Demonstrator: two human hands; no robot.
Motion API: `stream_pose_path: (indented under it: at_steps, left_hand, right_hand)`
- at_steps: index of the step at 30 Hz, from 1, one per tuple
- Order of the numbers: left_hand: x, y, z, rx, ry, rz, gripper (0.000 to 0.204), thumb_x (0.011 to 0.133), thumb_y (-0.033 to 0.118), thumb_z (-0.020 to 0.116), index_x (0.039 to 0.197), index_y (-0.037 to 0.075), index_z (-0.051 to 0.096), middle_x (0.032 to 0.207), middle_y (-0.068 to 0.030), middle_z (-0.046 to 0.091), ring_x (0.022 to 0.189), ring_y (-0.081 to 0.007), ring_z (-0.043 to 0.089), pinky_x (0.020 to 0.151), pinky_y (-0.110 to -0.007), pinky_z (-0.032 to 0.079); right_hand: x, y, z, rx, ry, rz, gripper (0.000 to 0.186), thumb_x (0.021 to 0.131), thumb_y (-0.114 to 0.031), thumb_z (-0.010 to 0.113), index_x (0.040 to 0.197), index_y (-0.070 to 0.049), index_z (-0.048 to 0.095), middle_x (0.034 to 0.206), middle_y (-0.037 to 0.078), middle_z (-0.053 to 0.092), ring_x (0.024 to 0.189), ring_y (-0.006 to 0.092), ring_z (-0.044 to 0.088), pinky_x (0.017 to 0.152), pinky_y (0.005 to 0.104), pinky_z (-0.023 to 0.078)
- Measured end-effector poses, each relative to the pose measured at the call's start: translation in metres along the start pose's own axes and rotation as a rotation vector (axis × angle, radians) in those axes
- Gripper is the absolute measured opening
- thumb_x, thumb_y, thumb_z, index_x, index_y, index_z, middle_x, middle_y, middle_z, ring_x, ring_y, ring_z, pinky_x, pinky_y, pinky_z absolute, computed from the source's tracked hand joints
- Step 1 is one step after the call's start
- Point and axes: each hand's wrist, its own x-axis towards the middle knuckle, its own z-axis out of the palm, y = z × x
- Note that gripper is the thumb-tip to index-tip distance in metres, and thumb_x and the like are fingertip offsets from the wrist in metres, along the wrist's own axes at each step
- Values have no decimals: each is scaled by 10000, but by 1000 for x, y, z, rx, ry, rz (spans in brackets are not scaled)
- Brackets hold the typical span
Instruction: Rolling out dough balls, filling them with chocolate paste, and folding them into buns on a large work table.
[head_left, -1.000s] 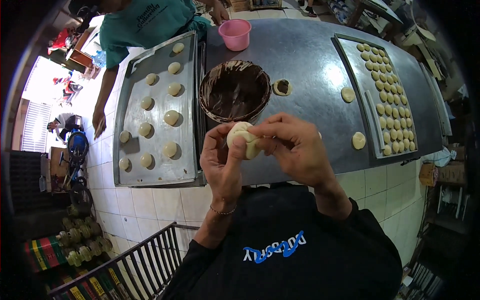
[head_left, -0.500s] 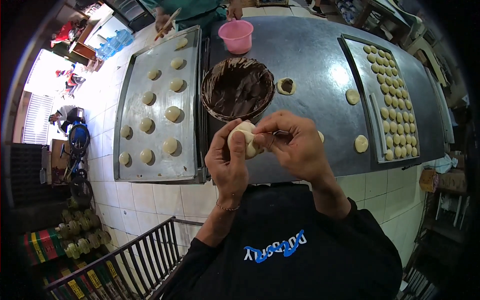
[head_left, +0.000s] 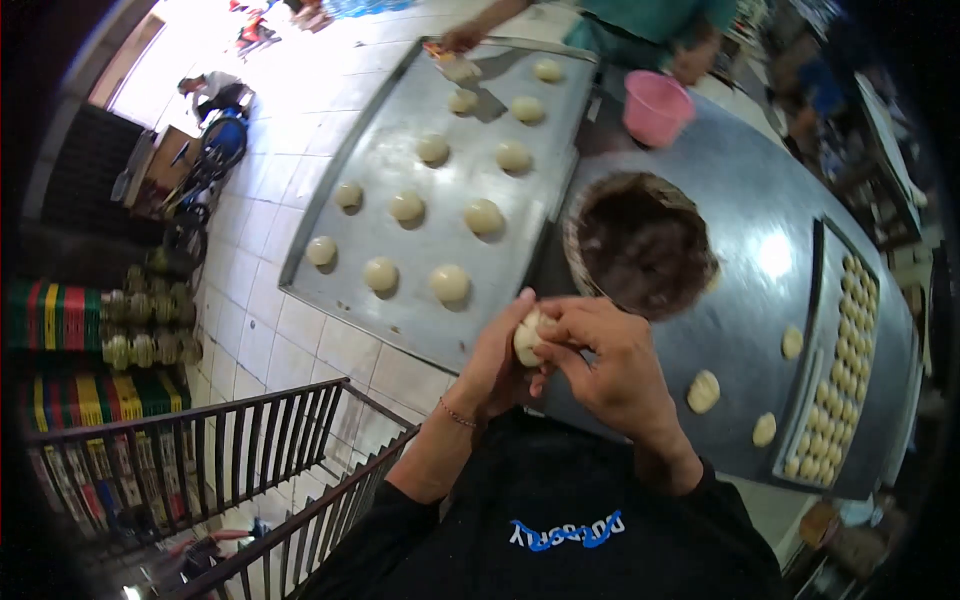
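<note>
My left hand (head_left: 497,360) cups a pale dough ball (head_left: 527,340) above the near edge of the metal table. The fingers of my right hand (head_left: 608,368) pinch the dough's top from the other side. Creases show on its upper surface, while much of it is hidden by my fingers. Just beyond my hands stands a round bowl (head_left: 574,250) of dark brown, chocolate-like paste, its inner wall smeared. To the right, flattened dough pieces lie on the table, the nearest a dough round (head_left: 703,392).
On the left a large tray (head_left: 350,232) carries several smooth dough balls. A co-worker's hand (head_left: 463,38) reaches over its far end. A pink tub (head_left: 657,108) stands beyond the bowl. At right, another tray (head_left: 812,345) holds rows of small dough pieces. Dark railings (head_left: 290,402) rise at lower left.
My view has swung left, so the table appears shifted right and tilted. My hands remain on the dough, its top now more covered by my right fingers. The co-worker's hand has moved over the left tray.
</note>
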Motion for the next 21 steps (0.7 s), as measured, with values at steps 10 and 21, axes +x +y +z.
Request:
stream_pose_path:
  at_steps: [10, 21]
  left_hand:
    - [146, 245, -131, 1421, 646, 1122, 274, 867, 107, 572, 1092, -43, 532, 949, -170, 593, 859, -302, 591, 774, -376, 495]
    - [193, 305, -276, 1475, 444, 715, 710, 797, -59, 493, 1445, -17, 208, 1410, -282, 323, 1286, -403, 382, 1077, -378, 335]
  right_hand:
    - [184, 19, 150, 102, 345, 10, 362, 822, -10, 628, 1181, -27, 582, 1282, 241, 529, 1105, 323, 596, 878, 365, 504]
    - [335, 166, 301, -327, 294, 157, 479, 758, -139, 689, 1166, 48, 519, 1031, 246, 599, 957, 405, 570, 894, 456, 436]
